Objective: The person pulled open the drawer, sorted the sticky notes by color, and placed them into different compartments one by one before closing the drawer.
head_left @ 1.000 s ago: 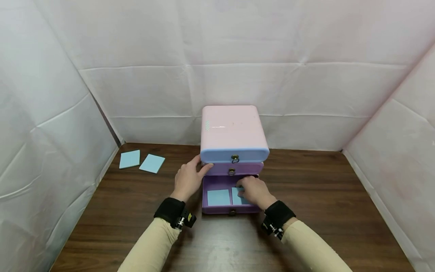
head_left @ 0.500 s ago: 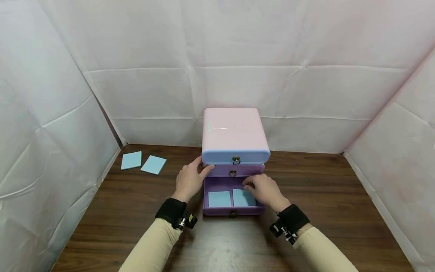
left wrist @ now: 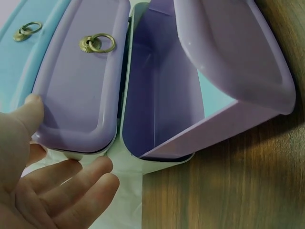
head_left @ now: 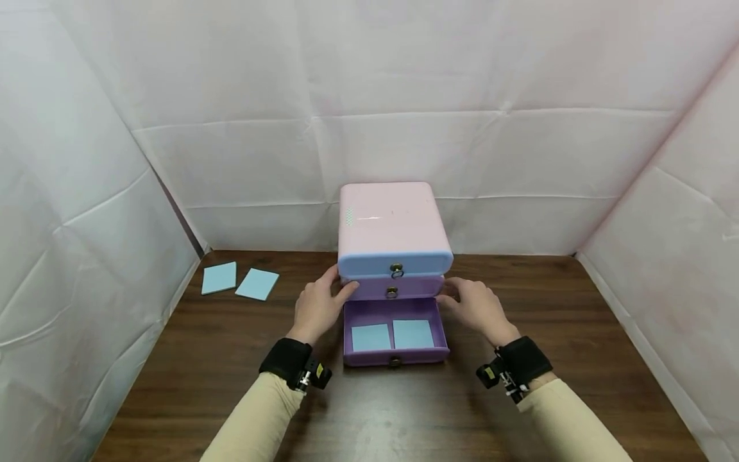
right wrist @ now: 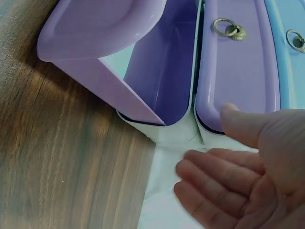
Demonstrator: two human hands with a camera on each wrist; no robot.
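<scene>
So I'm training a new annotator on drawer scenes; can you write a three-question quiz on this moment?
1. How many blue pads lie in the open bottom drawer?
2. True or false: the right hand grips a pad.
3. Which drawer front does the left hand thumb touch: A blue top drawer, B purple middle drawer, C the open one?

Key
1. Two, side by side: left pad, right pad.
2. False; it holds nothing, fingers relaxed beside the cabinet.
3. B.

A small pink drawer cabinet (head_left: 394,221) is standing upright on the table. Its purple bottom drawer (head_left: 395,354) is sitting pulled open, with two light-blue sticky-note pads (head_left: 392,335) lying flat side by side inside.
</scene>
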